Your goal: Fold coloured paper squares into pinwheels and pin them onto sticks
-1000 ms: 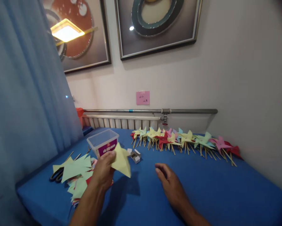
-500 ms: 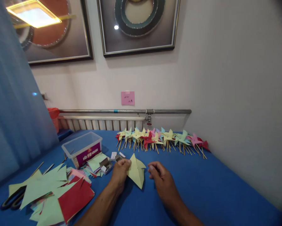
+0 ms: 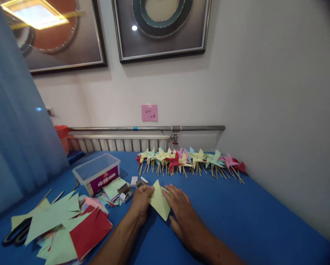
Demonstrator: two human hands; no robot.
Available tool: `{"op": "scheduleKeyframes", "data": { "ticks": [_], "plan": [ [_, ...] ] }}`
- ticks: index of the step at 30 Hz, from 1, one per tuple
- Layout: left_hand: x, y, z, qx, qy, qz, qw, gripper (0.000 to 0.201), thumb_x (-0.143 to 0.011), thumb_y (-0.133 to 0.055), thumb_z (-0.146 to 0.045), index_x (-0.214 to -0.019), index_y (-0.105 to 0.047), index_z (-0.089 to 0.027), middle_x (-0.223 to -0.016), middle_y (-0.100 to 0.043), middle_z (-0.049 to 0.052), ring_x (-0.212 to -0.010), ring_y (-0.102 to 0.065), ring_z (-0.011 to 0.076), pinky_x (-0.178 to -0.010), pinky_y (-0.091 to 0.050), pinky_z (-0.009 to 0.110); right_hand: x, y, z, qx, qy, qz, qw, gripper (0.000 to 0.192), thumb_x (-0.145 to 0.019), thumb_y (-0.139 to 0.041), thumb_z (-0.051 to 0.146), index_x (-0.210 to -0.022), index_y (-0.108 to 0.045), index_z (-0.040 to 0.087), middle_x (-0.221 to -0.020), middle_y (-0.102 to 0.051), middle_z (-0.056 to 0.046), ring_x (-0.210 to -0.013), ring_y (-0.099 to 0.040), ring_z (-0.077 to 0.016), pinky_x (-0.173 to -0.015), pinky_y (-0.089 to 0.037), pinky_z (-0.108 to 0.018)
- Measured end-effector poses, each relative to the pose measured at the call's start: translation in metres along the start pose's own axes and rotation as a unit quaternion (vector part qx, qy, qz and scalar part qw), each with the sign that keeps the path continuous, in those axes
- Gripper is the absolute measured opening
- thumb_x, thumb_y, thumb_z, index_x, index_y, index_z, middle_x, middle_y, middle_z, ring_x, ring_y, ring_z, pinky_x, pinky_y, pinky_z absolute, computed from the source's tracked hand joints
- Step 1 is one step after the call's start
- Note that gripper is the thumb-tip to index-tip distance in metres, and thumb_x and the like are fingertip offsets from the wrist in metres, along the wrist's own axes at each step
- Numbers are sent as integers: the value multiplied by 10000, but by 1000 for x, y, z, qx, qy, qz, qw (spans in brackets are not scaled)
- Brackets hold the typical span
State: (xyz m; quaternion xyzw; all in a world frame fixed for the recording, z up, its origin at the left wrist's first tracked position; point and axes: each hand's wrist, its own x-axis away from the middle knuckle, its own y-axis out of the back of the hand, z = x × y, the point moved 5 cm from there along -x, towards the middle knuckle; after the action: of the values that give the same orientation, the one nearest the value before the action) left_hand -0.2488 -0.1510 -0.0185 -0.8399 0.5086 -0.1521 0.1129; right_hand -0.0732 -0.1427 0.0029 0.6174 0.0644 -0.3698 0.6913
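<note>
A pale yellow paper pinwheel piece [image 3: 158, 201], partly folded, is held above the blue table. My left hand [image 3: 141, 200] pinches its left edge between thumb and fingers. At the right edge of the paper, my right hand [image 3: 180, 209] has its fingers stretched out, with the fingertips touching a flap; its thumb is below, apart from the fingers. Just behind my left hand stand small open boxes, one a grey box [image 3: 125, 192] with small bits inside.
Finished paper pinwheels [image 3: 174, 162] on sticks lie in a row at the back. On the left are a clear plastic tub [image 3: 97, 173], cut paper sheets [image 3: 53, 217] and black-handled scissors [image 3: 17, 232]. A blue curtain [image 3: 18, 129] hangs at far left; a pipe [image 3: 120, 129] runs along the wall.
My right hand has moved left onto the paper, and its curled fingers have straightened. The left hand keeps its pinch. The view has tipped down slightly.
</note>
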Motion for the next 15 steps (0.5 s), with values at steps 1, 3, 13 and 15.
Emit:
{"op": "scheduleKeyframes", "data": {
  "ticks": [1, 3, 13, 15],
  "plan": [
    [1, -1, 0, 5, 11, 3, 1000, 361, -591, -867, -390, -692, -612, -156, -571, -634, 0, -507, -555, 129, -555, -430, 261, 0, -2, 1, 7, 2, 9, 1000, 918, -744, -516, 1, -1603, -314, 252, -1643, -407, -120, -1545, -319, -309, -1237, -310, -625],
    [5, -2, 0, 13, 30, 8, 999, 341, -623, -854, -365, -696, -583, -171, -571, -617, -16, -503, -550, 126, -543, -428, 257, 0, -6, 1, 15, -1, 18, 1000, 929, -752, -534, 13, -1615, -288, 254, -1651, -395, -128, -1547, -316, -317, -1234, -304, -638],
    [10, -10, 8, 18, 60, 53, 997, 363, -673, -852, -376, -676, -548, -179, -526, -533, -36, -445, -479, 99, -441, -303, 220, -5, 2, -5, 8, 0, -37, 999, 678, -724, -505, -17, -1342, -621, 235, -1437, -620, -135, -1393, -508, -296, -1174, -368, -585],
    [10, -10, 11, 9, 73, 61, 995, 337, -684, -840, -364, -696, -564, -172, -529, -538, -33, -441, -482, 102, -428, -306, 217, -6, 5, -4, 7, 1, -50, 999, 611, -710, -493, -31, -1230, -672, 237, -1354, -669, -118, -1344, -543, -286, -1166, -364, -574]
  ]
}}
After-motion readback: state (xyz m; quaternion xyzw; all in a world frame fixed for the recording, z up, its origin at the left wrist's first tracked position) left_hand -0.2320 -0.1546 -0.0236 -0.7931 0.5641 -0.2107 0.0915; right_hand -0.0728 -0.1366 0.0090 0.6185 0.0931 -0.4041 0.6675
